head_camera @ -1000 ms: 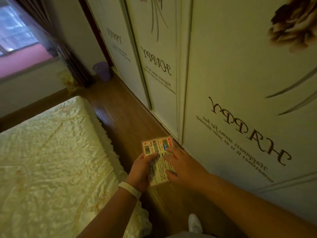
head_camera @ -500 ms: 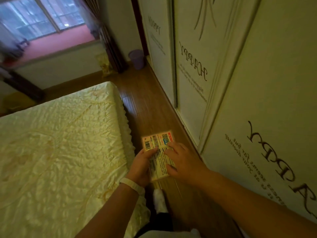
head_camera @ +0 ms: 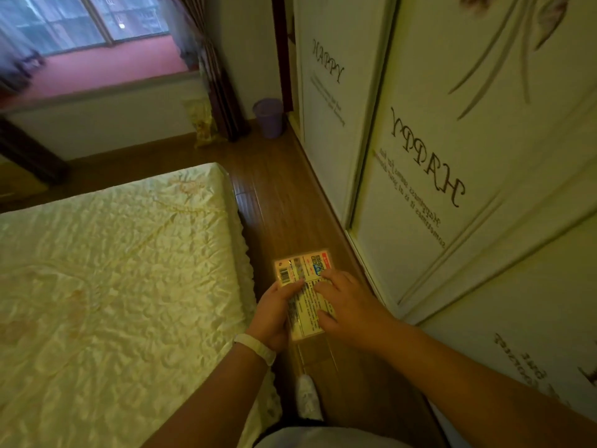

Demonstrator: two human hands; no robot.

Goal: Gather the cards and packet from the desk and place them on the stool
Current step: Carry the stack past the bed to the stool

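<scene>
I hold a flat yellow packet (head_camera: 302, 273) with a barcode and printed text in both hands, out in front of me above the wooden floor. My left hand (head_camera: 274, 313), with a white band on its wrist, grips the packet's left edge. My right hand (head_camera: 345, 302) grips its right edge with fingers laid over the print. Whether cards lie under the packet I cannot tell. No stool and no desk are in view.
A bed (head_camera: 106, 279) with a shiny yellow cover fills the left. A white wardrobe (head_camera: 436, 189) with "HAPPY" lettering lines the right. A narrow strip of wooden floor (head_camera: 277, 202) runs between them toward a purple bin (head_camera: 268, 117), a curtain and a window (head_camera: 84, 24). My white-socked foot (head_camera: 307, 397) is below.
The view has swung left and ahead along the wardrobe, bringing the window and bin into sight. The packet stays held in both hands the same way. My foot has stepped forward.
</scene>
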